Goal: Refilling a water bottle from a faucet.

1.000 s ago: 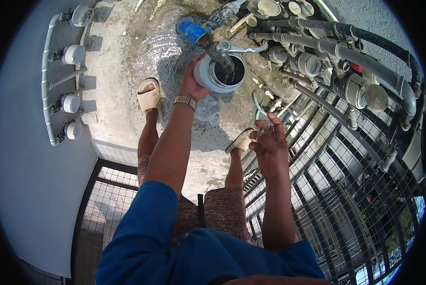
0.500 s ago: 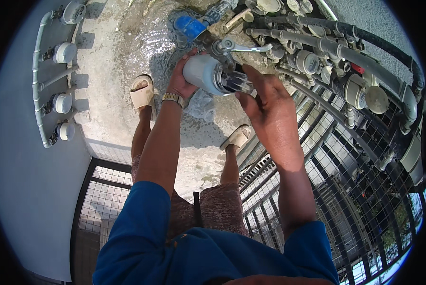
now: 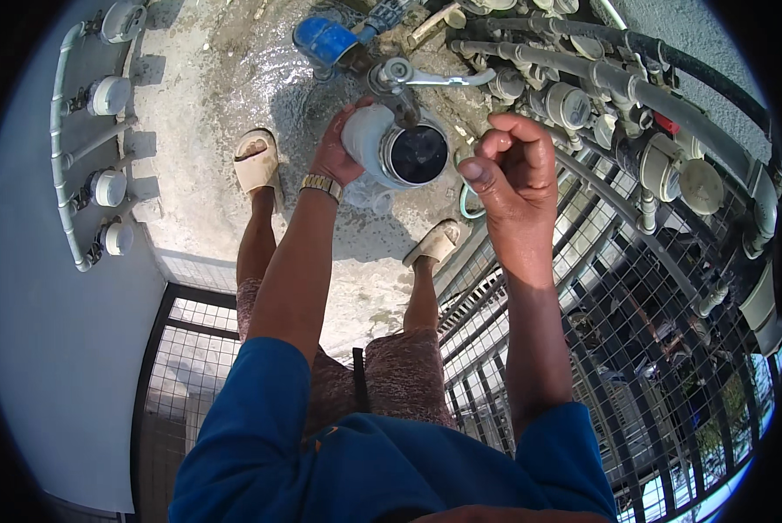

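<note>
My left hand (image 3: 338, 150) is wrapped round the side of a pale blue wide-mouthed bottle (image 3: 366, 144). The bottle is tilted, with its steel-rimmed mouth turned toward me and its dark inside showing glints. Just over the rim hangs the spout of a metal tap (image 3: 406, 109) with a long lever handle (image 3: 447, 79). To the right of the bottle, my right hand (image 3: 520, 187) is raised and wet, its fingers loosely curled and its thumb apart from them. A thin teal loop (image 3: 464, 199) shows beside that thumb; whether the hand touches it I cannot tell.
A blue fitting (image 3: 325, 41) joins the tap to a pipe above wet concrete. Clear plastic (image 3: 366, 199) lies below the bottle. Meters and grey pipes (image 3: 574, 74) crowd the right side, above a mesh railing (image 3: 617, 349). More meters (image 3: 109, 96) line the left wall.
My right hand has drawn back to the right from the bottle's mouth. The bottle has turned its opening more toward me, and the bright splash at its rim is gone.
</note>
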The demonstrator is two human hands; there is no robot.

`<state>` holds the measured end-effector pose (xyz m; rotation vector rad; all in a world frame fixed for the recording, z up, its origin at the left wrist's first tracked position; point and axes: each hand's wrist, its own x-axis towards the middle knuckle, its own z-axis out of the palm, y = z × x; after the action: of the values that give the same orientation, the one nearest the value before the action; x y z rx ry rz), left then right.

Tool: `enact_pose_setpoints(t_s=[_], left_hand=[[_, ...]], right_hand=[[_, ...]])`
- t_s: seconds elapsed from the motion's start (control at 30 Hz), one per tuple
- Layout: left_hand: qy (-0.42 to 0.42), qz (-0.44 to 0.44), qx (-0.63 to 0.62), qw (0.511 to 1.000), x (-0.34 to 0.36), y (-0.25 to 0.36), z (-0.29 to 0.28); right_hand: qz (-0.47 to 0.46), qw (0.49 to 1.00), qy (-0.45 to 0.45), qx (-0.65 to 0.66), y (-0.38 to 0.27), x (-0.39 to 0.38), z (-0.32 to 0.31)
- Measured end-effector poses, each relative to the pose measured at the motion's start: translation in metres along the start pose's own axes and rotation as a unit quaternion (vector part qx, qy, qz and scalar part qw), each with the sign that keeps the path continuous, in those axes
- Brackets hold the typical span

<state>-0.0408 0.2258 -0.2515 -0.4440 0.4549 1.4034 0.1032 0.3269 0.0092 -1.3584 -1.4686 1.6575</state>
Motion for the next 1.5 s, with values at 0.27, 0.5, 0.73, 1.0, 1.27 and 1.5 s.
enact_pose_setpoints(t_s=[0.27,0.5,0.73,1.0,1.27,1.5], left_hand=[[0.067,0.013,-0.039,0.997,0.008,0.019,-0.004],[0.078,0.042,-0.030,0.996,-0.004,0.020,-0.002],[0.056,0.057,-0.060,0.995,0.009,0.020,0.015],[0.036,0.025,-0.050,0.998,0.013,0.019,0.021],[0.048,0.011,-0.056,0.997,0.017,0.014,0.013],[0.031,0.020,-0.049,0.998,0.018,0.016,0.016]], right_hand=[[0.117,0.989,-0.089,-0.031,0.030,0.041,0.032],[0.092,0.989,-0.096,-0.067,0.031,0.036,0.039],[0.160,0.983,-0.053,0.073,0.016,0.023,0.025],[0.066,0.995,-0.041,-0.058,-0.007,0.018,0.003],[-0.284,0.863,-0.004,-0.418,-0.068,0.035,-0.002],[-0.299,0.814,-0.057,-0.495,-0.092,0.048,0.002]])
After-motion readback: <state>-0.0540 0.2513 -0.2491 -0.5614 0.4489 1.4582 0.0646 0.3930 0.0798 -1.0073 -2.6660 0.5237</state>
